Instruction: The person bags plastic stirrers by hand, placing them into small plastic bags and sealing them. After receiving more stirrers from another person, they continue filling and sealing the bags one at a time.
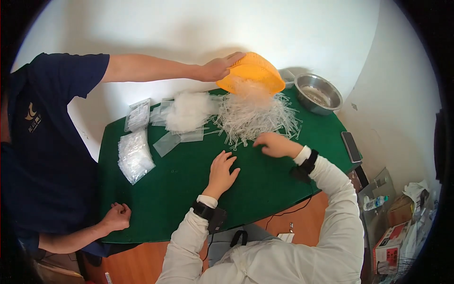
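Observation:
A large heap of thin clear plastic strips (246, 125) lies on the green-covered table. At its near edge is my right hand (278, 145), its fingers curled down by the strips; what they hold, if anything, is hidden. My left hand (221, 175) rests on the cloth just short of the heap, fingers spread and holding nothing. Above the heap, a co-worker's hand (218, 68) grips a tilted yellow plastic basket (255, 71) by its rim. A blurred translucent mass (253, 92) hangs at the basket's lower side, over the strips.
Left of the heap lie a fluffy white pile (190, 111), flat clear bags (167, 143), a stack of filled bags (135, 156) and a clear tray (137, 115). A steel bowl (319, 93) and a phone (351, 147) are right. The co-worker's other hand (116, 217) rests at the table's left edge.

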Motion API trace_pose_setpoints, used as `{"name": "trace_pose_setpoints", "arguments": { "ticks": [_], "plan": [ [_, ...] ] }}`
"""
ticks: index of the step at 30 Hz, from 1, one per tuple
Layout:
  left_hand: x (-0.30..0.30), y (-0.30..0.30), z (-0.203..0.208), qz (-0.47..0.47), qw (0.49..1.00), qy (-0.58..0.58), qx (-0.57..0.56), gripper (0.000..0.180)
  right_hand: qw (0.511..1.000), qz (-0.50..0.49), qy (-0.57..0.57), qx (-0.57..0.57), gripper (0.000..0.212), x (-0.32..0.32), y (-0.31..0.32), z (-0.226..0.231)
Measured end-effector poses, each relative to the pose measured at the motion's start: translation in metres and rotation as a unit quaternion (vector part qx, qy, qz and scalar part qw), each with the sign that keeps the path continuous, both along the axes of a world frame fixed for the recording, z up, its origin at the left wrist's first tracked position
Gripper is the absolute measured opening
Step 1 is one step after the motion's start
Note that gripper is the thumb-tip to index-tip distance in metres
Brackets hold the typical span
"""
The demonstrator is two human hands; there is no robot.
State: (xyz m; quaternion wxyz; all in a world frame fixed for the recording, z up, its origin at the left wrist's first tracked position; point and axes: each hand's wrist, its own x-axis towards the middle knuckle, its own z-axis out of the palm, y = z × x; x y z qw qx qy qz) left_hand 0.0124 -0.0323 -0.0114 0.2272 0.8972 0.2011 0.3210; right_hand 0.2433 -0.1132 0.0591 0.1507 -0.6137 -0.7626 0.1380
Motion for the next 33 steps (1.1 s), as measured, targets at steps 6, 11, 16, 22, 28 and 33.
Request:
{"name": "trace_pose_setpoints", "arguments": {
  "ticks": [6, 11, 16, 22, 28, 33],
  "plan": [
    [0.001, 0.005, 0.005, 0.022, 0.994, -0.070, -0.085, 0.032, 0.992, 0.073, 0.098, -0.029, 0.028, -0.051, 0.024, -0.012],
    [-0.002, 0.010, 0.013, 0.065, 0.972, -0.116, -0.192, 0.028, 0.998, 0.016, 0.001, 0.059, 0.026, -0.032, 0.041, -0.023],
    [-0.003, 0.019, 0.003, 0.054, 0.955, -0.155, -0.249, 0.026, 0.987, -0.087, -0.076, 0.110, 0.021, -0.034, 0.049, -0.020],
    [-0.010, 0.040, 0.007, 0.007, 0.899, -0.198, -0.390, 0.024, 0.974, -0.080, -0.117, 0.177, 0.012, -0.048, 0.069, -0.016],
    [-0.019, 0.050, 0.004, 0.038, 0.878, -0.225, -0.422, 0.022, 0.960, -0.142, -0.116, 0.213, 0.011, -0.056, 0.065, -0.025],
    [-0.012, 0.050, -0.002, 0.035, 0.876, -0.228, -0.423, 0.021, 0.964, -0.147, -0.118, 0.186, 0.010, -0.032, 0.062, -0.039]
  ]
}}
